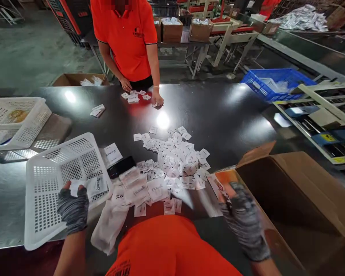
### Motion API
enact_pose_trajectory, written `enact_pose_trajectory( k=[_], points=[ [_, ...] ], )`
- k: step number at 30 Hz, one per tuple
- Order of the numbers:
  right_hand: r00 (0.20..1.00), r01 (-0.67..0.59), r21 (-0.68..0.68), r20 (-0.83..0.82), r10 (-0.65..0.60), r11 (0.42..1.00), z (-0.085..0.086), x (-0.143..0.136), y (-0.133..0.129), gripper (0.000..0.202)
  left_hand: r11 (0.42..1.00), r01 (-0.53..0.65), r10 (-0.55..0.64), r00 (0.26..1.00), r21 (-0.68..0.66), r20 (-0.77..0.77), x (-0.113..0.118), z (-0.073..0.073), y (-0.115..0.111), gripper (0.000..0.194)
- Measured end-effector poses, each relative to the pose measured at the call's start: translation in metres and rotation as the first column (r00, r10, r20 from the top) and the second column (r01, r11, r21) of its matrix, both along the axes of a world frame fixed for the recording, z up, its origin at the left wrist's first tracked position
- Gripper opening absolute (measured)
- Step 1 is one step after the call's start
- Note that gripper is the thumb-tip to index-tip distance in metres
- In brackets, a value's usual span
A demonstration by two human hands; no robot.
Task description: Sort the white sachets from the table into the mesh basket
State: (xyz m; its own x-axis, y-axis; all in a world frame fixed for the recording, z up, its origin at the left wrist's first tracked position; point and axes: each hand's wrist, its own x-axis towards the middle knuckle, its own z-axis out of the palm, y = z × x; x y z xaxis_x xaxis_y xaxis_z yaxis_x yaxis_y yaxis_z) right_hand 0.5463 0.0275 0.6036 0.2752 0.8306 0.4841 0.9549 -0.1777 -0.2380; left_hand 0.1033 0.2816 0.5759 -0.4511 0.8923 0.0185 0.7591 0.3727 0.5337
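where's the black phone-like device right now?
In the head view the black device lies flat on the dark table, left of centre, between the white basket and the pile of white packets, just ahead of the left hand.

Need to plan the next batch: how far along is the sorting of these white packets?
Done: a few packets lie in the white basket. In hand: the gloved left hand holds a packet over that basket; the right hand, blurred, is at the cardboard box. Left: a large pile of packets on the black table.
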Motion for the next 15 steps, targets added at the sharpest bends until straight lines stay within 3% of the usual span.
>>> enact_pose_trajectory(
  k=[1,3,4,6,8,9,12,13,15],
  points=[
    [0.981,0.044,0.08,0.186,-0.058,0.996,0.018,-0.002,-0.006,0.03,1.0,-0.007,0.007,1.0,-0.014,-0.005,-0.001,-0.001,-0.005,0.09],
    [0.911,0.226,-0.006,0.354,-0.21,0.974,0.046,0.002,-0.015,0.048,0.998,-0.035,0.035,0.999,-0.06,-0.006,0.0,-0.005,-0.012,0.088],
    [0.885,0.337,-0.103,0.373,-0.278,0.936,0.055,0.008,-0.017,0.058,0.996,-0.039,0.039,0.999,-0.076,-0.003,0.001,-0.008,-0.013,0.087],
    [0.854,0.512,-0.356,0.306,-0.42,0.781,0.061,0.025,-0.018,0.07,0.996,0.0,0.0,1.0,-0.088,-0.003,0.003,-0.014,-0.014,0.084],
    [0.836,0.509,-0.591,0.169,-0.521,0.625,0.057,0.042,-0.018,0.073,0.994,0.087,-0.088,0.996,-0.059,-0.012,0.006,-0.02,-0.012,0.084],
    [0.834,0.458,-0.661,0.087,-0.545,0.594,0.053,0.048,-0.016,0.073,0.991,0.128,-0.129,0.992,-0.031,-0.017,0.007,-0.022,-0.01,0.084],
    [0.87,0.28,-0.707,-0.098,-0.483,0.65,0.043,0.054,-0.007,0.079,0.983,0.181,-0.181,0.983,0.021,-0.021,0.009,-0.024,-0.006,0.08],
    [0.887,0.256,-0.705,-0.101,-0.451,0.661,0.041,0.053,-0.001,0.081,0.983,0.184,-0.184,0.983,0.016,-0.012,0.01,-0.023,-0.006,0.079],
    [0.903,0.284,-0.721,-0.02,-0.429,0.632,0.04,0.05,0.013,0.073,0.981,0.194,-0.194,0.981,-0.011,0.007,0.013,-0.02,-0.007,0.08]
  ],
)
